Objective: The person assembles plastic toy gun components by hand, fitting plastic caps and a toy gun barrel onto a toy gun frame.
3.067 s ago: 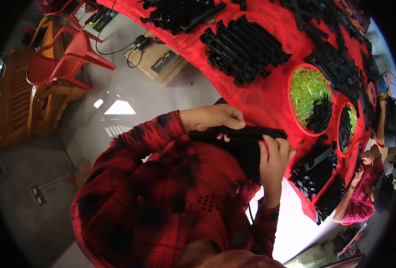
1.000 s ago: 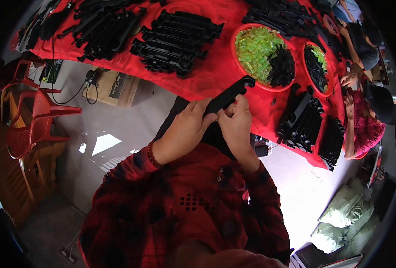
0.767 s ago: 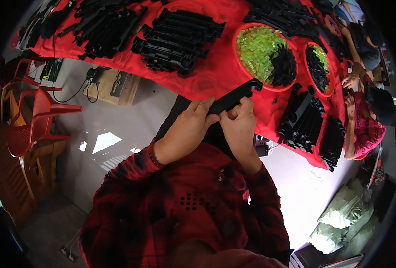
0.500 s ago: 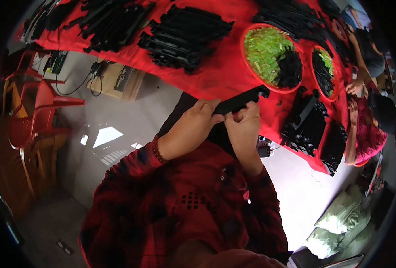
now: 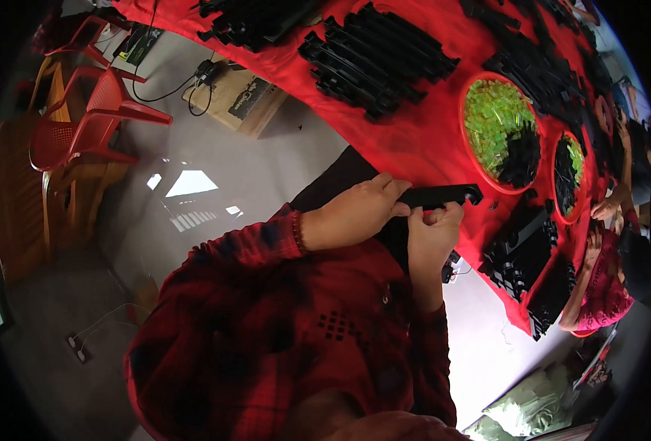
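Note:
A long black plastic part (image 5: pixel 437 196) with a rounded, hooked end is held in front of me at the edge of the red-covered table (image 5: pixel 406 158). My left hand (image 5: pixel 366 209) is closed around its left end, thumb and fingers pinching it. My right hand (image 5: pixel 436 234) pinches the lower edge nearer the hooked end, its fingers bent. Whether a small piece sits between the right fingertips is hidden. Just beyond the part stands a red-rimmed basin (image 5: pixel 464 140) of yellow-green small pieces (image 5: pixel 493 110) and small black pieces (image 5: pixel 520 158).
A second red basin (image 5: pixel 577 213) holds similar pieces. Black parts lie in stacks (image 5: pixel 377 59) at the far side and in a pile (image 5: pixel 520 246) at the right. Other people (image 5: pixel 608 287) work along the right edge. A red chair (image 5: pixel 94 110) and cardboard box (image 5: pixel 241 99) stand at left.
The view has turned, so the table and basins appear shifted right and the floor shows more. Both hands still hold the black part, with little change in grip.

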Demonstrator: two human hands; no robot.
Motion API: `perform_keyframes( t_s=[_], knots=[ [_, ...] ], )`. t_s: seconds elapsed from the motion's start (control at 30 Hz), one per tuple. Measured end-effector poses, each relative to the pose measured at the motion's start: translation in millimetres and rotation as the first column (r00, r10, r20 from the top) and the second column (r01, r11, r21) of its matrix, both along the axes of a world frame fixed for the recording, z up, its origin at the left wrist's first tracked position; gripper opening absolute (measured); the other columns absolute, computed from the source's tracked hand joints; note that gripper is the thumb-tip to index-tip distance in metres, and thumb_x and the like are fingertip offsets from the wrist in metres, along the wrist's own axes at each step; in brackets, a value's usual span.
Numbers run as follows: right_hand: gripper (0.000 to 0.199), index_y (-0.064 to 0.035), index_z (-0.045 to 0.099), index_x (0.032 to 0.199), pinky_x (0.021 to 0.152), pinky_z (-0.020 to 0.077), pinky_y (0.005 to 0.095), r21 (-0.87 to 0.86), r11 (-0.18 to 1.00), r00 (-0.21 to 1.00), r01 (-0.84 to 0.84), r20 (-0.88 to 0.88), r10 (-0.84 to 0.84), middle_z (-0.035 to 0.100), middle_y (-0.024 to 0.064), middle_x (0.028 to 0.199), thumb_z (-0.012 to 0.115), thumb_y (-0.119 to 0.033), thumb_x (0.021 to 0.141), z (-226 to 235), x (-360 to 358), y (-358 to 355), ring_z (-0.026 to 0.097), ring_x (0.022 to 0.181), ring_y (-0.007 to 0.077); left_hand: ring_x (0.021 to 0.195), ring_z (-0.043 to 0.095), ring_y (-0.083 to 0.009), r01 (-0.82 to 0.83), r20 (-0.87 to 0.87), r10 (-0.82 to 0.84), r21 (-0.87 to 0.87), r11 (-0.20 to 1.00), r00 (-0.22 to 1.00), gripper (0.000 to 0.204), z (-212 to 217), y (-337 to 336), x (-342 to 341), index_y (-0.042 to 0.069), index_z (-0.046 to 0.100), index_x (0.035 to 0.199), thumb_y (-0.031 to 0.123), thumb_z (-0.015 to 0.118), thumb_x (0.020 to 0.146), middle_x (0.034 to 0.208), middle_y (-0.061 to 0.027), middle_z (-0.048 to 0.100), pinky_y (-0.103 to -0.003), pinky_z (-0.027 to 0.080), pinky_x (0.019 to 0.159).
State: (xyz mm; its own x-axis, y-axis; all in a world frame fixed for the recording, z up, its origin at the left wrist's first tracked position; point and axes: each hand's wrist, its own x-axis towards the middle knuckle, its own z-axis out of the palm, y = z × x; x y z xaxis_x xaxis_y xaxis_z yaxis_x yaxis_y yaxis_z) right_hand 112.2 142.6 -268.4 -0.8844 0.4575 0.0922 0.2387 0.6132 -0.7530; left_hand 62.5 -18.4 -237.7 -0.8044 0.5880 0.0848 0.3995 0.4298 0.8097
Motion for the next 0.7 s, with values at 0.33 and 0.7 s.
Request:
perform_keyframes(
  t_s=[0.33, 0.7],
  knots=[
    [0.043, 0.0008, 0.052, 0.103, 0.058, 0.048, 0.0329, 0.131, 0.991, 0.999, 0.0, 0.043, -0.005, 0.053, 0.0052, 0.067, 0.08, -0.01, 0.072, 5.1, -5.2, -2.1, 0.055, 0.057, 0.0189, 0.094, 0.063, -0.0406, 0.005, 0.055, -0.004, -0.025, 1.0, 0.998, 0.04, 1.1, -3.0, -4.3, -0.004, 0.053, 0.127, 0.021, 0.059, 0.096, 0.106, -0.0239, 0.06, -0.043, 0.052, 0.081],
    [0.046, -0.0004, 0.049, 0.102, 0.073, 0.0491, 0.0451, 0.082, 0.996, 0.994, 0.031, 0.105, -0.04, 0.055, 0.0062, 0.062, 0.079, -0.017, 0.072, 10.4, -0.7, -1.7, 0.059, 0.073, 0.032, 0.091, 0.063, -0.0412, 0.041, 0.064, -0.039, -0.031, 0.999, 0.997, 0.04, -7.3, 0.5, -3.9, -0.003, 0.053, 0.126, 0.022, 0.06, 0.096, 0.103, -0.0227, 0.06, -0.045, 0.053, 0.076]
  ],
)
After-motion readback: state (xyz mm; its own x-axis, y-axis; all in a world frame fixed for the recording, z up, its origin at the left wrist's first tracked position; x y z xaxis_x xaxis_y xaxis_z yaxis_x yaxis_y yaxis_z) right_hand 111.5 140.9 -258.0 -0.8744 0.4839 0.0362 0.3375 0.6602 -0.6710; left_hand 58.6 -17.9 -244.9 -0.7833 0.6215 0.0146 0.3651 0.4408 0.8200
